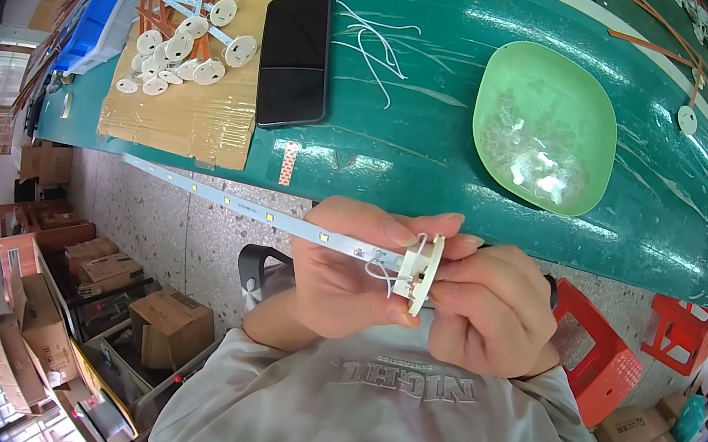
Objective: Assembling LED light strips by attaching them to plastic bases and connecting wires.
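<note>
Brown cardboard boxes (pixel 172 322) are sitting on the floor at the lower left, several stacked and open, and more cardboard boxes are standing at the lower right beside a red plastic stool (pixel 610 363). A flat sheet of cardboard (pixel 199 114) is lying on the green tabletop (pixel 417 140), carrying a heap of white discs with strips (pixel 183 45). A small striped orange and white label (pixel 288 163) is sticking to the tabletop's near edge.

The left hand (pixel 347 273) is curling closed around a white round cap (pixel 418 273), thumb and fingers gripping it where a long thin LED strip (pixel 224 198) is meeting it; the strip is reaching away to the left, below the tabletop's edge. The right hand (pixel 490 304) is clenching against the cap's other side, fingertips pinching at its thin white wires (pixel 383 271). Both hands are holding the piece in front of the chest, well clear of the tabletop.

A black phone (pixel 296 57) is lying beside the cardboard, loose white wires (pixel 375 47) next to it, and a green bowl (pixel 545 125) of small clear parts is standing to the right.
</note>
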